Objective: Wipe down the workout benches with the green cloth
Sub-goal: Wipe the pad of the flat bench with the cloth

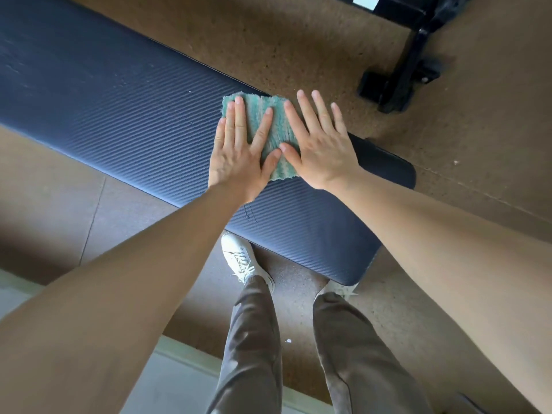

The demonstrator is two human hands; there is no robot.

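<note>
Left hand (239,153) flat, fingers spread, right hand (321,144) likewise, seemingly pressing down

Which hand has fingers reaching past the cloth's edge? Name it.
The right hand: its outer fingers lie beyond the green cloth, over the bench edge. The left hand lies mostly on it.

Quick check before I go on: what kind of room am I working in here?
Most likely a gym: a long padded workout bench, speckled rubber-type flooring, and a black metal equipment frame standing nearby.
</note>
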